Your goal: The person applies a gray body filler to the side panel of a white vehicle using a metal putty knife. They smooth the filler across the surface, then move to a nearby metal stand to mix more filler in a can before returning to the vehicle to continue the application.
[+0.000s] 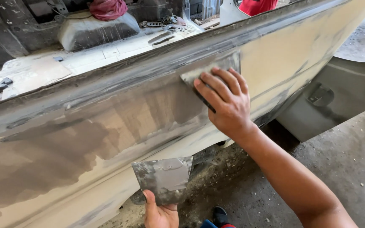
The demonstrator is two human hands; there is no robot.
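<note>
Spreader (210,71): thin flat metal blade, grey, smeared with filler, pressed flat against the upper part of a car body panel (106,122) just under its top edge, a little right of the view's middle. Right hand (227,103): fingers spread narrowly and laid over the blade's lower part, fingertips pushing it onto the panel, forearm running down to the lower right corner. Second spreader (164,179): wider, four-sided metal sheet, coated with patchy grey filler, glossy in spots, held upright and clear of the panel, low in the middle of the view. Left hand (159,213): closed on that sheet's bottom edge, thumb up its front face; the other fingers are hidden behind. Panel: long, slanting across the whole view; cream-beige filler over most of it, large brown-grey darker patches at left and centre, grey streaks along the upper crease beside the blade. Behind the panel, the car's stripped floor (43,71), dusty and pale, with small loose parts on it; no open container shows anything I can make out. Red cloth (107,8) on a grey hump at top. Grey detached part (339,97) at right, resting on the concrete floor (339,169). Shoe (220,216), dark, at bottom edge, beside the left hand.
</note>
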